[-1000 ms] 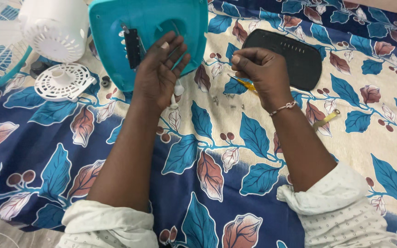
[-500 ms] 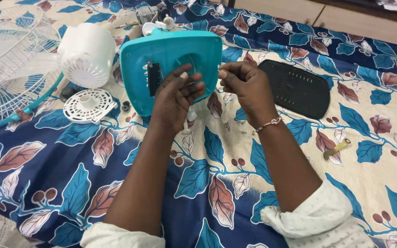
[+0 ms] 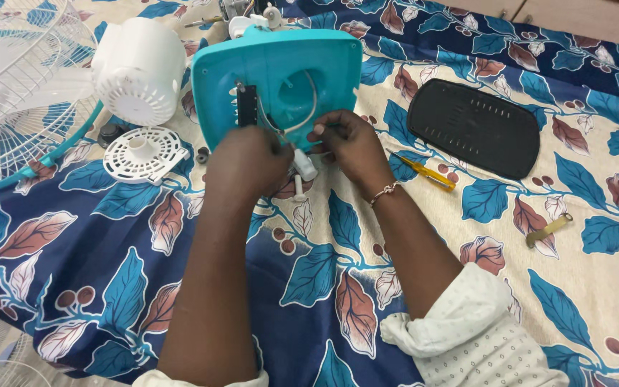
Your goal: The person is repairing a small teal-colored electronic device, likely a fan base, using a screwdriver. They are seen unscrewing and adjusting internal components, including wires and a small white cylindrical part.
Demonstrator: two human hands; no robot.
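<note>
A teal plastic fan base (image 3: 281, 79) lies open side up on a leaf-patterned cloth (image 3: 324, 287), with a white wire looping inside it. My left hand (image 3: 246, 163) rests at its near edge, fingers curled around a small white plastic part (image 3: 304, 168). My right hand (image 3: 349, 145) is beside it, pinching the white wire at the base's lower rim. Both hands meet over that white part. A yellow-handled screwdriver (image 3: 428, 173) lies on the cloth just right of my right wrist.
A white motor housing (image 3: 140, 70) and a round white grille disc (image 3: 145, 153) lie left of the base. A wire fan guard (image 3: 8, 93) fills the far left. A black oval cover plate (image 3: 476, 126) and a small brass piece (image 3: 547, 230) lie to the right.
The view has shifted so the base sits lower in frame. My right hand let go of the yellow screwdriver, which now lies on the cloth, and both hands came together on the white part and wire.
</note>
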